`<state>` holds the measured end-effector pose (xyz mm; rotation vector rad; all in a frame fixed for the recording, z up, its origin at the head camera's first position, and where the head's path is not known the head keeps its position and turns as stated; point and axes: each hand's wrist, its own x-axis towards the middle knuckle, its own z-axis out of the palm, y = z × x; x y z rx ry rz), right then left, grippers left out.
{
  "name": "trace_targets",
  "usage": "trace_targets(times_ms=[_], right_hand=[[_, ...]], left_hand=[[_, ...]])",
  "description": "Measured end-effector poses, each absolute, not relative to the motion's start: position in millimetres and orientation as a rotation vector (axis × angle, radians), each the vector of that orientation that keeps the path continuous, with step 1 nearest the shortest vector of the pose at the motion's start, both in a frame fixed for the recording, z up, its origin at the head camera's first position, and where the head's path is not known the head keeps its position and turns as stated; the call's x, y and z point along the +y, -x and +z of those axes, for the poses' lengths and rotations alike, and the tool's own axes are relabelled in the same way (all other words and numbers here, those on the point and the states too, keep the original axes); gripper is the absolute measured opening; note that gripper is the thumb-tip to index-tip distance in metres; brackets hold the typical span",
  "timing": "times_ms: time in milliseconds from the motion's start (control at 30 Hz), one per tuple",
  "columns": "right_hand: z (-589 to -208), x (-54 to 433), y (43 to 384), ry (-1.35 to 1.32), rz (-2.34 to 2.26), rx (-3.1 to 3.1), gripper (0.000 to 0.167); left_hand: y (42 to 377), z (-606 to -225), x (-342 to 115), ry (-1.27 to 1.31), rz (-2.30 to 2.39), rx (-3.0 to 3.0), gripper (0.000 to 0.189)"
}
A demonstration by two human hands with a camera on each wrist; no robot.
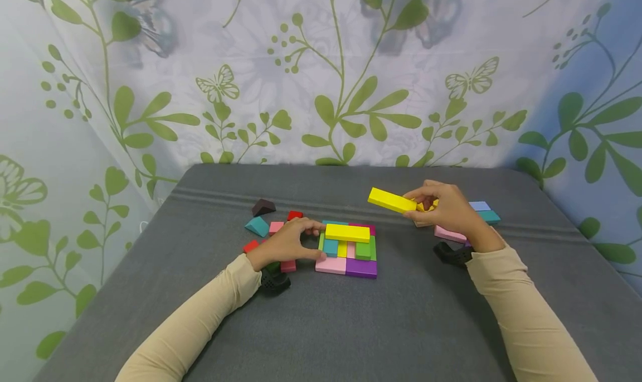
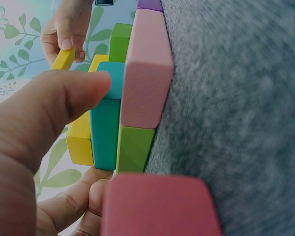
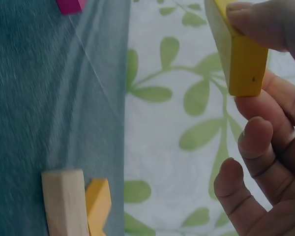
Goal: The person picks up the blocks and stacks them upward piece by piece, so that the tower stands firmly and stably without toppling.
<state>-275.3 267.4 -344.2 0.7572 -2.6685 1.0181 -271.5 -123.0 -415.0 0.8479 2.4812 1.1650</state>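
Note:
In the head view my right hand holds a long yellow block up over the table, its free end pointing left. The right wrist view shows the thumb and index finger pinching one end of that yellow block, the other fingers loosely bent. My left hand is at the left side of a low, layered structure of coloured blocks. Its thumb and fingertips span the two ends of a teal block in the second layer. Another yellow block lies across the top, near a green block.
Loose blocks lie left of the structure, among them a dark wedge, a teal triangle and red and pink pieces. Right of it, beneath my right hand, are a pink block and a teal block. A patterned curtain hangs behind the grey table.

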Motion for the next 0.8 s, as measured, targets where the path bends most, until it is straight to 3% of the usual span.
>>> trace_targets(times_ms=[800], right_hand=[[-366.4, 210.1, 264.9, -1.148, 1.131, -2.682, 0.030]], left_hand=[[272.2, -415.8, -122.8, -0.881, 1.160, 2.488, 0.070]])
